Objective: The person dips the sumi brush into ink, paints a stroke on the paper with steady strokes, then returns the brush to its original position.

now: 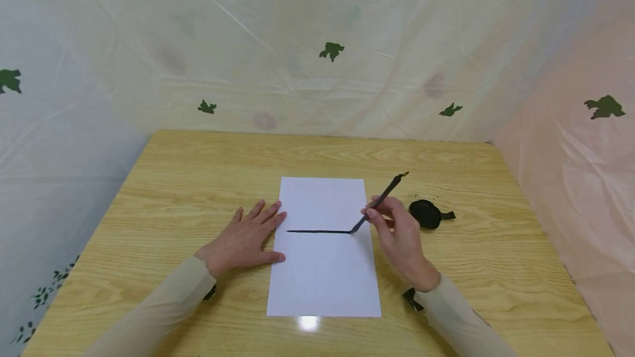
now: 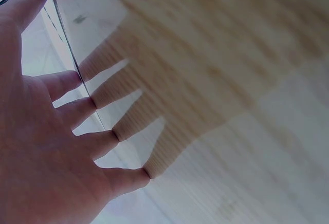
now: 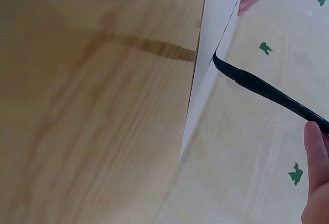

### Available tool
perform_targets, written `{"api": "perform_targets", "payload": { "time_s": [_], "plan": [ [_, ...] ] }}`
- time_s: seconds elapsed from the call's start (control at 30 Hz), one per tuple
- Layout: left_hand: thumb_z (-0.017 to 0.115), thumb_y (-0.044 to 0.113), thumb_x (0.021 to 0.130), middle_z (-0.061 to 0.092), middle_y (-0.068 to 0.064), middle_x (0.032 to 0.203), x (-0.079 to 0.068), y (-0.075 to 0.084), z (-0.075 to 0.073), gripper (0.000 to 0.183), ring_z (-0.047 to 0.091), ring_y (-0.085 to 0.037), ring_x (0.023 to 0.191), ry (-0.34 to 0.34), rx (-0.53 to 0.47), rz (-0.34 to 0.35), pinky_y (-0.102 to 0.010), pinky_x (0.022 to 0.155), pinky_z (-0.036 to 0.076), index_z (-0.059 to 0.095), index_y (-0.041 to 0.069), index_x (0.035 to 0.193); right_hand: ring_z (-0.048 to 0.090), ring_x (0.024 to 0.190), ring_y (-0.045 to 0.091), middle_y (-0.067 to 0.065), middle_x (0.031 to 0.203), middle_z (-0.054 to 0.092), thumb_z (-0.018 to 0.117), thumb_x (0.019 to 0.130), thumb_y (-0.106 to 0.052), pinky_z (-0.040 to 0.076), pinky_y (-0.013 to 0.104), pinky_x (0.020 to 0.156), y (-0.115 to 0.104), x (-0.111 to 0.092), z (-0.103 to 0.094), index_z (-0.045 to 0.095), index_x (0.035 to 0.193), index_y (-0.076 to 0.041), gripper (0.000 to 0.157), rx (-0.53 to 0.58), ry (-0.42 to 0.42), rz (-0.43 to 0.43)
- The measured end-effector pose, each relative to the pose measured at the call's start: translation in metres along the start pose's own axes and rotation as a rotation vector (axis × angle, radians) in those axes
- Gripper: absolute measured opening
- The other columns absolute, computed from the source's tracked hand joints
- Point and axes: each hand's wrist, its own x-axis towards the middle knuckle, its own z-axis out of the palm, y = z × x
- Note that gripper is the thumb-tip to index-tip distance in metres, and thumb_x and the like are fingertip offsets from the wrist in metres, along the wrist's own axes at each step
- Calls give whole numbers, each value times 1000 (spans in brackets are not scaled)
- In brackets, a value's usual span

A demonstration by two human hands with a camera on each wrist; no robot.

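Note:
A white sheet of paper (image 1: 322, 280) lies on the wooden table, with a thin black line (image 1: 317, 231) running across its middle. My right hand (image 1: 403, 241) pinches a dark ink brush (image 1: 382, 197) between thumb and fingers. The brush leans up to the right, and its bent tip touches the paper at the line's right end. In the right wrist view the brush (image 3: 272, 93) shows its black bristles bending on the sheet (image 3: 208, 44). Fingers spread, my left hand (image 1: 243, 241) rests flat at the paper's left edge; the left wrist view shows the hand (image 2: 56, 131) from its palm side.
A round black ink dish (image 1: 425, 214) with a short side piece sits right of the paper, small dark specks behind it. The wooden table (image 1: 198, 164) is bordered at the back and sides by pale cloth (image 1: 258, 59) with green leaf-like prints.

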Motion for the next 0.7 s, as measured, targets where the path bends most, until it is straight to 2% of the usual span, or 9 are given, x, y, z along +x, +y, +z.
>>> {"api": "perform_targets", "payload": {
  "time_s": [0.23, 0.7],
  "plan": [
    [68, 63, 92, 22, -9, 171, 0, 0, 0, 93, 15, -44, 156, 1, 4, 0, -77, 114, 17, 35, 12, 163, 76, 85, 28, 15, 98, 72, 71, 85, 20, 57, 16, 73, 0, 1, -1, 62, 115, 7, 34, -7, 13, -29],
    [68, 62, 93, 21, -9, 172, 0, 0, 0, 92, 14, -43, 156, 1, 0, 1, -76, 115, 16, 35, 12, 163, 75, 88, 20, 16, 98, 72, 71, 84, 22, 56, 15, 74, 4, -2, -5, 63, 117, 8, 37, -6, 23, -5]
  ]
}}
